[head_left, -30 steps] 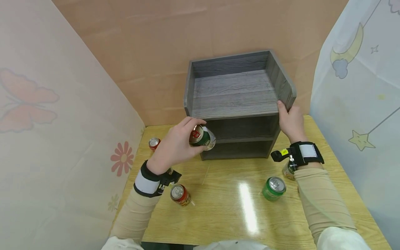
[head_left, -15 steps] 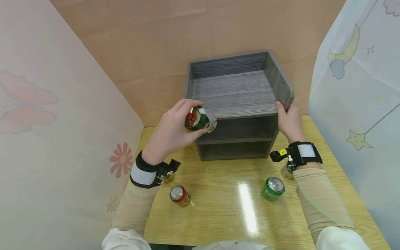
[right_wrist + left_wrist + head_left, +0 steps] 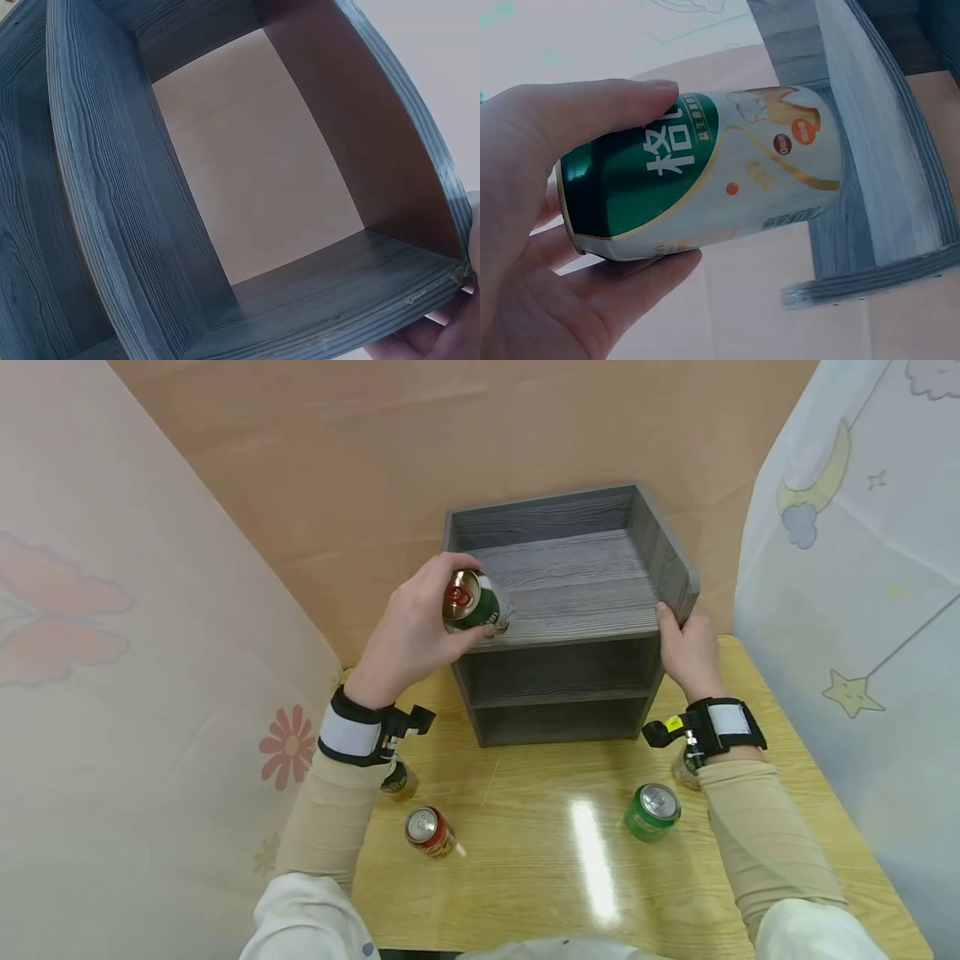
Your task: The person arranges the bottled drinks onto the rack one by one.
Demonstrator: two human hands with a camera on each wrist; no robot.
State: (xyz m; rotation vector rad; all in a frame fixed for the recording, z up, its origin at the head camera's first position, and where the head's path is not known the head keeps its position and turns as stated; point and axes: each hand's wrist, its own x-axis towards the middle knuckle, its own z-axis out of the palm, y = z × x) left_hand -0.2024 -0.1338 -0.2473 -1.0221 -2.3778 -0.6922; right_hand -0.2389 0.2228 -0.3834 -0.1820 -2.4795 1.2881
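My left hand (image 3: 411,625) grips a green and white drink can (image 3: 735,176), thumb on one side and fingers on the other. The can is tilted, its gold top with a red tab facing me in the head view. It overlaps the left front of the top level of a grey wooden shelf (image 3: 562,568). My right hand (image 3: 692,653) holds the shelf's right side at the front edge, thumb on the front and fingers round the outside. In the right wrist view, the fingers show at the lower right corner beside the shelf's grey edge (image 3: 375,315).
On the wooden table (image 3: 517,860) stand a red can (image 3: 430,832) and a green can (image 3: 654,812). Another can (image 3: 400,781) is beside my left forearm, and one (image 3: 686,770) is partly hidden by the right wrist strap. Printed cloth walls flank both sides.
My left hand has lifted the drink can from in front of the shelf's middle opening up to its top level. The right hand keeps its hold on the shelf's side.
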